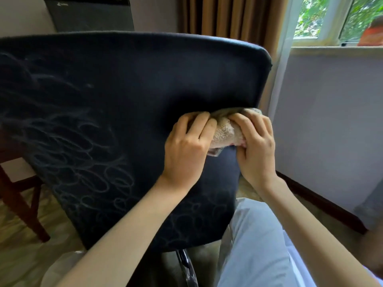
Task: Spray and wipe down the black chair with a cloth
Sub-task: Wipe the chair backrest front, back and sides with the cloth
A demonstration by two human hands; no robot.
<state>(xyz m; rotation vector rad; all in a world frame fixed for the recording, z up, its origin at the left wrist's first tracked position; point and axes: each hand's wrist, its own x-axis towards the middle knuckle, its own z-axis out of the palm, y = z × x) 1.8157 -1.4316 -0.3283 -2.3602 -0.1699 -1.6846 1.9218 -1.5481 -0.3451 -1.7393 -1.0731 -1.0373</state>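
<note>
Cloth [224, 131] is bunched and gripped by both hands against the chair [116, 112] back, near its right edge. Left hand [186, 148] is curled over the cloth's left side; right hand [256, 146] is curled over its right side, fingers bent. Pale looping wipe marks are seen across the back's left and lower part. Curtain [228, 15] and window [335, 17] are seen behind.

Cloth [224, 131] mostly buried under my left hand [186, 150], right hand [257, 146]. Chair [124, 90] left side cut by edge; base largely hidden.
</note>
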